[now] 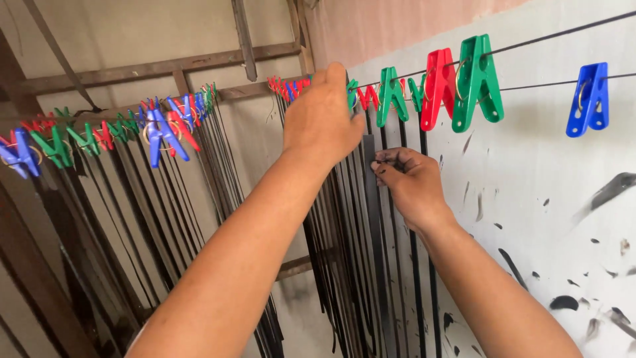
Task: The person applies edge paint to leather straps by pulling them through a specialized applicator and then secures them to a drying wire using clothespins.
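My left hand (322,118) is raised to the taut wire line (543,40), its fingers closed over a green clothespin (352,94) that is mostly hidden behind them. Just below, my right hand (405,178) pinches the top of a long black strip (372,219) that hangs straight down among several other black strips. More clothespins sit on the wire to the right: a green one (391,96), a red one (437,87), a large green one (477,81) and a blue one (588,98).
A second wire on the left carries several blue, green and red clothespins (159,132) holding many black strips (132,219). A white wall (563,219) with black paint smears is on the right. Wooden beams (152,68) run behind.
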